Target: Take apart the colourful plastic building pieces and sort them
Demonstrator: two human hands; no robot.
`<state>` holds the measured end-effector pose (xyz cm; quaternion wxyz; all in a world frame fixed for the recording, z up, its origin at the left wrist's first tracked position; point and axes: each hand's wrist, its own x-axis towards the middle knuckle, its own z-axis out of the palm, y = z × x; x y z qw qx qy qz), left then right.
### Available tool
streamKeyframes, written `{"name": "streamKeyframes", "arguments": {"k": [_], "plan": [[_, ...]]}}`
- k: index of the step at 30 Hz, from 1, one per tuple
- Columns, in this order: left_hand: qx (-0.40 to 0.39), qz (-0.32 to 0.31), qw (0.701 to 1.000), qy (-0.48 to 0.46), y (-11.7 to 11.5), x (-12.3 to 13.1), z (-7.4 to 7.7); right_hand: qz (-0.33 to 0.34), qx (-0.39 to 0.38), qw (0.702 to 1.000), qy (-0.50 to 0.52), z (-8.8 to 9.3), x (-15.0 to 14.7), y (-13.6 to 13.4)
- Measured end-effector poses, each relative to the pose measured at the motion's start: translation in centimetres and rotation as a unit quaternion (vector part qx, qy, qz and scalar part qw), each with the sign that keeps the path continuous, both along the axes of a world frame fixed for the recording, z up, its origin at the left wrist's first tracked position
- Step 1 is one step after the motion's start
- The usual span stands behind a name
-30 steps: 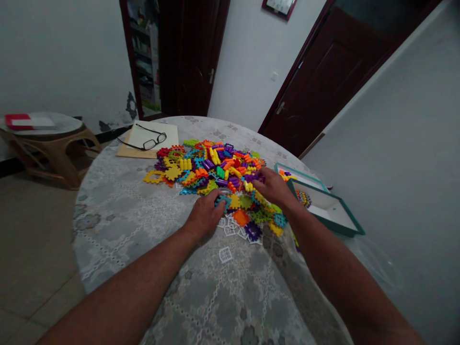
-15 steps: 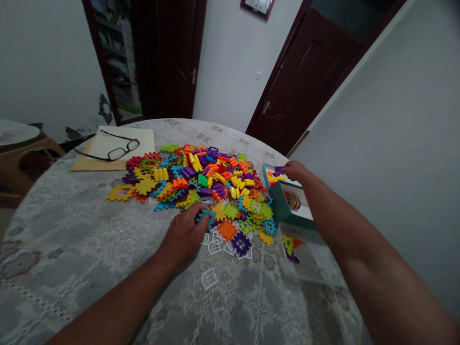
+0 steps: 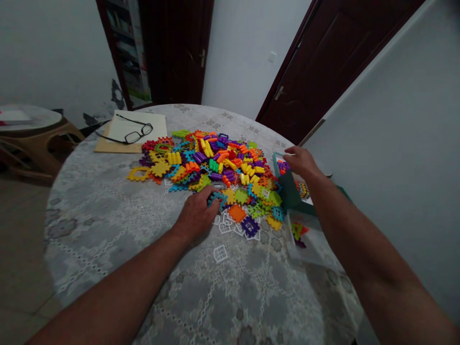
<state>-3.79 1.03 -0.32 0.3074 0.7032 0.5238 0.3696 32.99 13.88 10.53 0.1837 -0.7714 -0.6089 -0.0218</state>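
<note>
My left hand [image 3: 198, 211] rests on the table at the near edge of a heap of plastic building pieces [image 3: 223, 165]. Its thumb and fingers close round a blue toothed plate [image 3: 217, 199]. To the right, my right hand [image 3: 302, 160] hovers above the far compartment of a green box [image 3: 292, 191], fingers stretched out with nothing visible in them. Purple and orange pieces [image 3: 282, 166] lie in that compartment. Nearer me, another compartment holds a stack of multicoloured round pieces [image 3: 302, 189], partly covered by my forearm.
A clear plastic bin [image 3: 309, 244] with a few pieces stands in front of the box. White lattice windows [image 3: 220, 253] lie near the heap. Black glasses [image 3: 133, 137] rest on papers [image 3: 158, 125] at the far left of the lace-covered table [image 3: 108, 211].
The purple piece has left my right hand, and purple now shows inside the box compartment. My left hand keeps the blue plate. The whole view has shifted slightly.
</note>
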Motion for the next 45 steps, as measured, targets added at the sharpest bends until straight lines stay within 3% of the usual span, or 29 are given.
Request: {"name": "streamKeyframes", "arguments": {"k": [3,6,8,11,17,20,23,25,32,36,40,42,45], "plan": [[0.011,-0.012,1.000,-0.011,-0.1,0.0,0.1,0.153,-0.021,0.988,0.018,0.2,-5.5,-6.3],[0.018,-0.041,0.998,-0.044,-0.1,-0.3,0.3,0.268,-0.102,0.958,0.004,-1.2,-10.9,-13.1],[0.016,-0.063,0.996,-0.067,-0.1,-0.6,0.3,0.295,-0.129,0.947,-0.018,-3.1,-13.7,-16.6],[0.025,-0.089,0.992,-0.084,0.2,-1.1,0.2,0.260,-0.125,0.956,-0.043,-6.3,-16.2,-19.2],[0.012,-0.179,0.980,-0.082,0.5,-1.2,-0.1,0.219,-0.078,0.972,-0.016,-9.9,-16.3,-19.3],[-0.007,-0.238,0.970,-0.059,0.2,-0.9,0.0,0.213,-0.006,0.976,0.054,-10.4,-15.1,-18.9],[-0.011,-0.253,0.967,-0.036,-0.1,-0.6,0.1,0.196,0.082,0.968,0.135,-10.5,-13.9,-19.0],[-0.005,-0.254,0.967,-0.029,-0.1,-0.5,0.0,0.196,0.102,0.959,0.175,-10.2,-13.5,-19.1],[-0.002,-0.240,0.971,-0.015,-0.3,-0.2,-0.5,0.300,0.064,0.926,0.218,-9.5,-14.1,-19.9],[0.015,-0.218,0.976,-0.012,-0.2,-0.2,-0.8,0.317,0.038,0.919,0.232,-9.5,-14.4,-20.1],[0.050,-0.243,0.969,0.010,-0.1,-0.3,-0.7,0.360,0.019,0.900,0.243,-9.4,-14.4,-20.2],[0.061,-0.253,0.965,0.022,-0.1,-0.4,-0.6,0.364,0.006,0.904,0.222,-9.0,-14.1,-20.3],[0.050,-0.256,0.964,0.041,-0.3,-0.5,-0.4,0.298,-0.034,0.945,0.130,-7.9,-13.6,-20.9]]}}
